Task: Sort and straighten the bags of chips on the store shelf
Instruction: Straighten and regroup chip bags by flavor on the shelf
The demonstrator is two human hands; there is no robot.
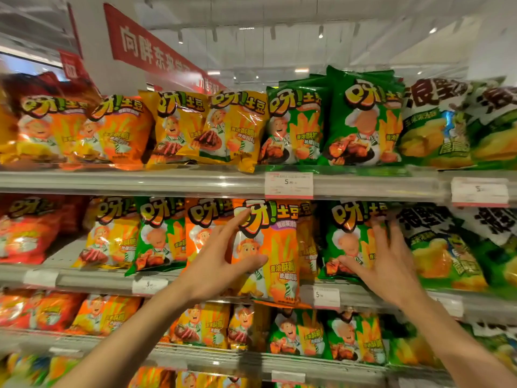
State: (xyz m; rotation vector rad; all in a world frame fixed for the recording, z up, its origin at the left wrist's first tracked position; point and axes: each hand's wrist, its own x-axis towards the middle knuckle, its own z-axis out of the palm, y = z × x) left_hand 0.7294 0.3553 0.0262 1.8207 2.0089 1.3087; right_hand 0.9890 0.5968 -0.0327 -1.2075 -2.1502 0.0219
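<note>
Glossy crinkled foil chip bags; smooth, shiny shelf rails; paper price tags.

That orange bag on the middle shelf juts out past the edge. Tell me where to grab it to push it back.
Take the orange chip bag by its two long side edges, coming straight from the front. It stands upright, its bottom overhanging the shelf edge, and the left hand already holds its left edge.

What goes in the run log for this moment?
left hand: grips orange chip bag | right hand: open, on green chip bag | shelf: second from top
</note>
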